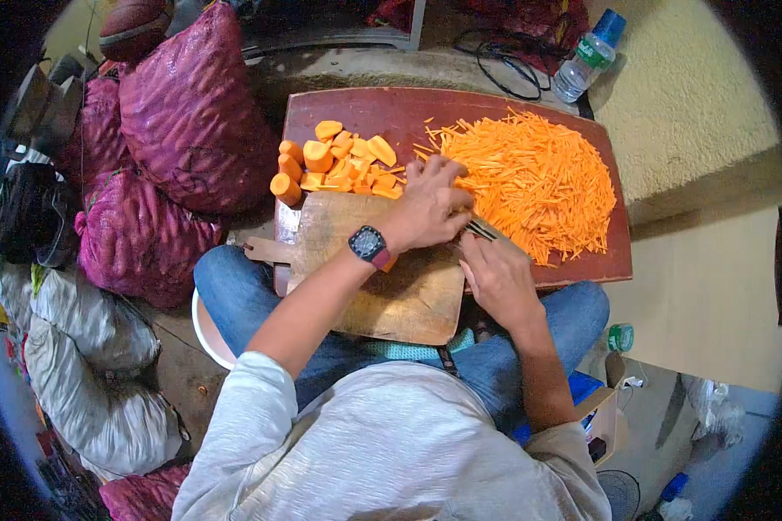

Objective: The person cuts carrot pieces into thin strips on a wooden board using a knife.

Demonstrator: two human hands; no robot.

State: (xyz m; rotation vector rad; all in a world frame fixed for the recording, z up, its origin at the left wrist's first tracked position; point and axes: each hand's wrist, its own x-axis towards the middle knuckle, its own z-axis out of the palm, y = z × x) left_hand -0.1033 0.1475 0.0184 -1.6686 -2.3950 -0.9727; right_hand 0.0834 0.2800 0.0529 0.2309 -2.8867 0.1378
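Note:
My left hand [432, 205], with a watch on its wrist, is over the far right part of a wooden cutting board [347, 300]. Its fingers are bent at the edge of a heap of carrot strips [539, 187]; what lies under them is hidden. Close beside it, my right hand [500, 276] is closed around a knife [480, 229], whose handle is mostly hidden in the grip. A bit of carrot [388, 264] shows on the board under my left wrist. Peeled carrot chunks [343, 158] lie beyond the board at the left.
The board rests partly on a dark red table [365, 104] and over my lap. Red mesh sacks [195, 113] stand at left, with white sacks [104, 391] nearer. A water bottle [589, 57] and black cable [508, 65] are at the back right. A white basin [207, 334] sits by my left knee.

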